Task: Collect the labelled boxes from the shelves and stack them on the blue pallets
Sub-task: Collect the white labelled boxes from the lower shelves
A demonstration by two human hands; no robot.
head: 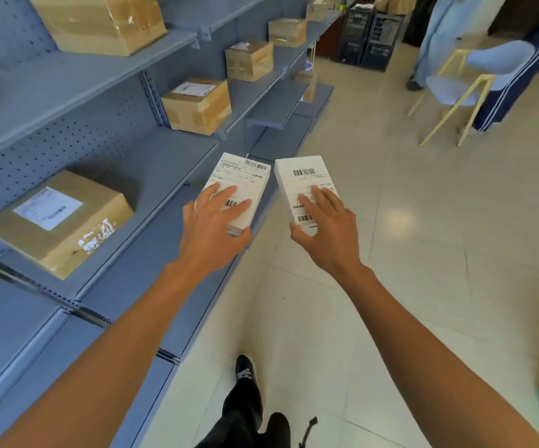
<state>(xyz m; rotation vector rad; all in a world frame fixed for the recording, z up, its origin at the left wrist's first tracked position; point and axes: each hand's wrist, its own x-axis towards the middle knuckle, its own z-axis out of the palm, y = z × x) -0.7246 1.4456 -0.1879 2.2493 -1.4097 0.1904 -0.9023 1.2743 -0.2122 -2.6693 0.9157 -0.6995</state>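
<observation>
I hold two small white labelled boxes out in front of me, side by side over the aisle edge of the grey shelving (152, 156). My left hand (211, 231) grips the left white box (240, 179) from above, fingers spread over its barcode label. My right hand (324, 226) grips the right white box (303, 176) the same way. Several brown cardboard boxes with labels stay on the shelves, one near left (58, 221), one further along (197, 106), another beyond (248, 59). No blue pallet is in view.
The shelving runs along my left, the tiled floor aisle (391, 253) stretches ahead. A pale blue chair with yellow legs (462, 88) and a standing person (439, 37) are at the far right. Dark crates (368, 37) stand at the aisle's end. My feet (245, 373) show below.
</observation>
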